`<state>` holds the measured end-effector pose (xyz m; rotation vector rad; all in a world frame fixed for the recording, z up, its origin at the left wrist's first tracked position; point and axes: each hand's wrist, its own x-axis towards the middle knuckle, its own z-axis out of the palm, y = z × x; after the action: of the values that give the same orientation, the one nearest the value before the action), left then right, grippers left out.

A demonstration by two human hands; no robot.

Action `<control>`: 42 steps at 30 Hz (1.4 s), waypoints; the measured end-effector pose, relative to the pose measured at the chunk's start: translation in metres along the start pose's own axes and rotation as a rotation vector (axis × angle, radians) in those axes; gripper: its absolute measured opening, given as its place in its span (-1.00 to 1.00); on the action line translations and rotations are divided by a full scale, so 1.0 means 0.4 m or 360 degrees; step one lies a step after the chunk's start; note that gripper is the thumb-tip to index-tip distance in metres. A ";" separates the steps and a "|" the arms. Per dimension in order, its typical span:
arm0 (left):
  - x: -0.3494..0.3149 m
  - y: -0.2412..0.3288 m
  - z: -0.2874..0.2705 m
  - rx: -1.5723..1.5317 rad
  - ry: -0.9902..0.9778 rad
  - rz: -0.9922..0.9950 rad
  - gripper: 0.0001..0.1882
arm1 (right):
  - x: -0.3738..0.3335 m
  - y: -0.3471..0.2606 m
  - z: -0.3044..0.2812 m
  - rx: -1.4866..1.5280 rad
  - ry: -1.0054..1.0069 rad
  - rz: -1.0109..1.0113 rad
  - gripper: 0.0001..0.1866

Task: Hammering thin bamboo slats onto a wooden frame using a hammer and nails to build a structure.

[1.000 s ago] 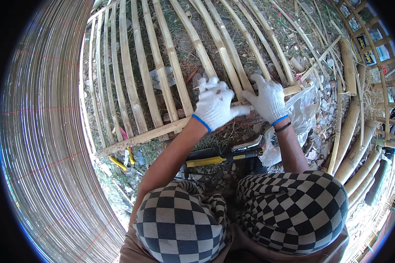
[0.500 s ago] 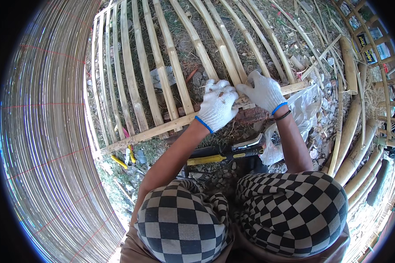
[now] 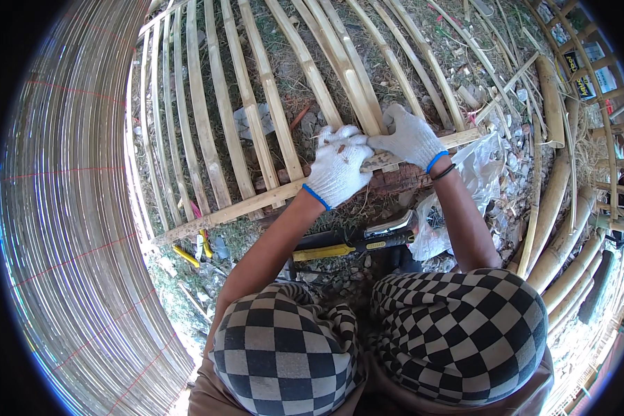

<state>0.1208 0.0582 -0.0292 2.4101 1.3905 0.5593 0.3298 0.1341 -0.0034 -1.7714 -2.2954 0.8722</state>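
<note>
Both my hands wear white knit gloves with blue cuffs. My left hand (image 3: 338, 166) is closed over the near bamboo crosspiece (image 3: 246, 203) of a slatted bamboo frame, fingers curled at the lower end of a slat. Just to its right, my right hand (image 3: 410, 142) grips a bamboo slat (image 3: 359, 93) where it meets the crosspiece, its thumb reaching toward the left hand. The gloves hide the exact joint and the fingertips. More bamboo slats (image 3: 202, 111) run away from me, spaced side by side.
A hanging slatted blind (image 3: 76, 208) fills the left side. Before my knees lie a yellow-and-black tool (image 3: 333, 251) and clear plastic sheeting (image 3: 433, 232). Yellow-handled tools (image 3: 187, 256) rest on the ground at left. Thick bamboo poles (image 3: 560, 208) lie at right.
Both hands stay at the same joint and have shifted only slightly, the right thumb now nearer the left hand. The whole view has moved a little.
</note>
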 end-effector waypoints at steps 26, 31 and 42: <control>0.009 -0.018 0.001 0.0052 -0.0003 0.0115 -0.67 | 0.057 0.072 0.000 0.0381 0.0004 -0.0050 -0.55; 0.019 -0.011 0.003 0.0058 -0.0057 0.0112 -0.66 | 0.041 0.123 -0.016 0.0252 0.0231 -0.0005 -0.56; 0.011 -0.009 -0.008 0.0117 -0.0049 0.0088 -0.65 | 0.005 -0.007 -0.012 -0.0224 0.0108 -0.0128 -0.47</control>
<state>0.1186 0.0641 -0.0271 2.5110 1.3581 0.4903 0.3290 0.1371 0.0015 -1.7185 -2.4192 0.6421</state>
